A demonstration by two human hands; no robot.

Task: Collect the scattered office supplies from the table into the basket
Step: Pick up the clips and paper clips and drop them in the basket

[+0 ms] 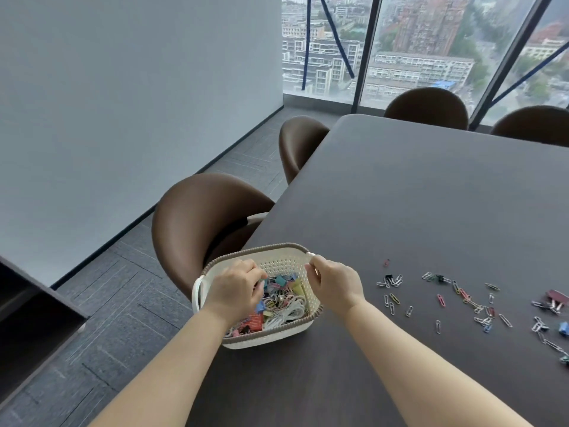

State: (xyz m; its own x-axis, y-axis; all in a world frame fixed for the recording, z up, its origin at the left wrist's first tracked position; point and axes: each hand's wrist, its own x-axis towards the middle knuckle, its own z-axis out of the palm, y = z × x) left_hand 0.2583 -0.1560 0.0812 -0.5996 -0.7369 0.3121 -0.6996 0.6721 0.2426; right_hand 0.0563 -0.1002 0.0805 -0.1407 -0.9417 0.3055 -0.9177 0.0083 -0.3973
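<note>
right hand (335,285) grips basket (264,338) rim, left hand (237,288) curled inside (holding anything? can't tell). it's right at the table (400,195) edge, one tug dumps it

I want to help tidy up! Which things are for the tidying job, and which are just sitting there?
For the job: basket, gripped at its rim by the right hand; left hand, fingers curled over it; loose paper clips and binder clips on the table.
Just sitting there: brown chairs, dark cabinet, window.
</note>
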